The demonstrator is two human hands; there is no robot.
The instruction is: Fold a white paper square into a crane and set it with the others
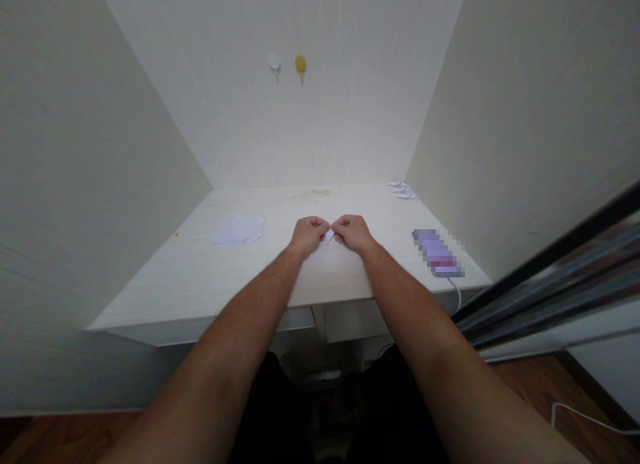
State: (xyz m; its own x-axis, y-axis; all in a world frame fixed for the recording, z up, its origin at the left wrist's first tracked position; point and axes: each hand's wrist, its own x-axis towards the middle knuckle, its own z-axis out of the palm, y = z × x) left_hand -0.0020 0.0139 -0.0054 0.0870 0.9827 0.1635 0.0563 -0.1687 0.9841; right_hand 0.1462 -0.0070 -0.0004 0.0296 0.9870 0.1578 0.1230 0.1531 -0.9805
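Note:
Between my two hands is a small folded piece of white paper (pixel 329 237), with a pointed end towards me. My left hand (pixel 309 235) pinches its left side between thumb and fingers. On the other side, my right hand (pixel 353 232) grips it in the same way, and the fingertips of both hands nearly meet. Most of the paper is hidden by the fingers. Both hands are low over the white desk (pixel 280 277), near its middle. Left of them lies a loose stack of white paper sheets (pixel 239 230).
Several folded white paper pieces (pixel 404 191) lie at the back right corner. A phone (pixel 438 253), its screen blurred out, lies at right with a white cable (pixel 457 295) hanging over the edge. White (pixel 275 63) and yellow hooks (pixel 301 65) are on the back wall.

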